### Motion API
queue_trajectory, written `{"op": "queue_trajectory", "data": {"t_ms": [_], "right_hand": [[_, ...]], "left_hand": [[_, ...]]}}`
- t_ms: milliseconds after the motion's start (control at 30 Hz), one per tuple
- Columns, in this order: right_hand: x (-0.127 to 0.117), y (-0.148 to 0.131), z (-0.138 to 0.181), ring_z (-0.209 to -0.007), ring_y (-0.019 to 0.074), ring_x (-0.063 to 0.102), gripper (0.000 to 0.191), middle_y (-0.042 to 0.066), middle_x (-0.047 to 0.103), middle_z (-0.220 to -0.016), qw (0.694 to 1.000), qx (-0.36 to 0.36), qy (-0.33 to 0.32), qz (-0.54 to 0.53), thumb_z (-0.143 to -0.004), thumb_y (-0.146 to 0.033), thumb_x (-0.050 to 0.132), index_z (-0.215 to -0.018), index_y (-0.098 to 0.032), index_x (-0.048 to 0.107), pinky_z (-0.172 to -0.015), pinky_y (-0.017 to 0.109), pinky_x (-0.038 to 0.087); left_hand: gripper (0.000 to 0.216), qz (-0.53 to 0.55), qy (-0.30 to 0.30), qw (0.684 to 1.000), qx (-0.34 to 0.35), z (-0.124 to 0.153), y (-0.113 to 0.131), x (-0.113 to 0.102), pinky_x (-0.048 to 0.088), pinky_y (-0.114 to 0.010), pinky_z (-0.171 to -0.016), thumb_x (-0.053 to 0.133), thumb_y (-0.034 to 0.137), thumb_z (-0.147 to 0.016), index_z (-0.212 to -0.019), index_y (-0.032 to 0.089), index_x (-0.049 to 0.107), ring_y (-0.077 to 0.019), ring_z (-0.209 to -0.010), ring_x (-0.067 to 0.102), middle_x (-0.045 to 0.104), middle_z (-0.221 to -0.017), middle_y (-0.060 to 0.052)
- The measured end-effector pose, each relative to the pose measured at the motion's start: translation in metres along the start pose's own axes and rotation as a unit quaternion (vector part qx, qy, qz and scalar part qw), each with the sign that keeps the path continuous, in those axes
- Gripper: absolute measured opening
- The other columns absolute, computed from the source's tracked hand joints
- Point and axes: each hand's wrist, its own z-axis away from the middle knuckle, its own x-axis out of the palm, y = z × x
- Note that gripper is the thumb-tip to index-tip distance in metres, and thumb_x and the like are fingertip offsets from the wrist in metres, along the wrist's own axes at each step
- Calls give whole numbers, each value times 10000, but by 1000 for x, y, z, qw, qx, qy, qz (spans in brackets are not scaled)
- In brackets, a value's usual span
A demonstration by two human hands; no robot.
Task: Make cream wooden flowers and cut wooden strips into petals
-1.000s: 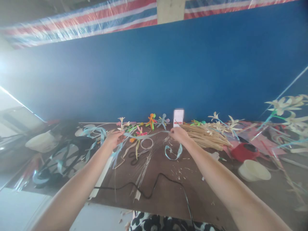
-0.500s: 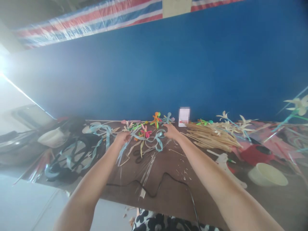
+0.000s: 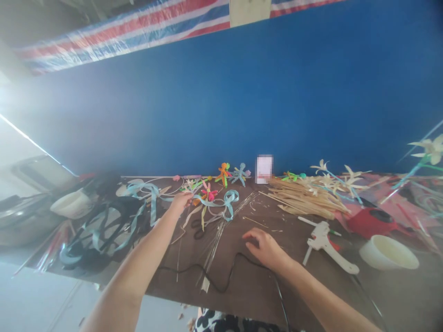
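Observation:
At the middle of the brown table, my left hand (image 3: 183, 201) is closed by a bouquet of small craft flowers. A light-blue ribbon (image 3: 231, 203) reaches this hand and seems pinched in its fingers; its loops lie to the right. Beside the fingertips is a pink-red flower (image 3: 209, 192) with orange petals near it. My right hand (image 3: 263, 245) hovers low over the tabletop, fingers loosely bent and thumb apart, with nothing in them. To its right lies a white glue gun (image 3: 323, 242). Dark-handled scissors (image 3: 200, 228) rest below the flowers.
Orange (image 3: 224, 173) and grey-blue pipe-cleaner figures (image 3: 240, 173) stand at the back. Dried tan husks (image 3: 308, 196) and pale flowers lie right, by a cream bowl (image 3: 389, 252). A black cord (image 3: 230, 272) crosses the front. Blue board (image 3: 221, 106) closes off the back.
My right hand has left the ribbon by the flowers and come back toward me and to the right. My left hand has shifted slightly right, staying near the flowers.

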Motion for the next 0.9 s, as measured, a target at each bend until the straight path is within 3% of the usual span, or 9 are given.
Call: {"op": "queue_trajectory", "data": {"t_ms": [200, 467, 633, 800, 900], "right_hand": [[1, 12, 33, -774, 164, 556, 201, 33, 602, -825, 999, 32, 17, -14, -708, -170, 445, -827, -202, 604, -716, 273, 413], [-6, 19, 61, -783, 179, 558, 179, 45, 605, -822, 997, 64, 43, -23, -750, -232, 430, -820, -200, 592, -714, 283, 422], [-11, 26, 76, -755, 182, 574, 181, 41, 624, -797, 994, 86, 65, -31, -756, -274, 442, -809, -214, 605, -693, 270, 440], [-13, 29, 89, -687, 185, 580, 195, 41, 617, -728, 990, 99, 98, -30, -765, -316, 437, -787, -226, 609, -621, 263, 452], [-13, 28, 94, -713, 192, 582, 200, 48, 613, -747, 989, 88, 115, -18, -771, -318, 430, -777, -226, 608, -645, 277, 456]], "left_hand": [[172, -25, -78, 996, 21, 11, 7, 27, 309, -175, -374, 681, 228, -524, -613, 124, 578, -74, -376, 450, 522, -449, 3], [189, -78, -77, 993, 33, 9, 13, 39, 287, -184, -364, 674, 235, -520, -639, 104, 609, -68, -340, 411, 522, -415, -6], [197, -112, -94, 988, 48, 20, 22, 28, 385, -218, -461, 652, 242, -540, -694, 120, 633, -127, -460, 529, 580, -482, -31], [65, -190, -65, 978, 53, 30, 19, -3, 348, -225, -464, 652, 208, -514, -525, 159, 610, -137, -425, 501, 504, -363, 12], [104, -227, -50, 971, 51, 35, 10, -16, 345, -231, -506, 677, 142, -440, -467, 186, 587, -162, -464, 518, 456, -324, 33]]}}
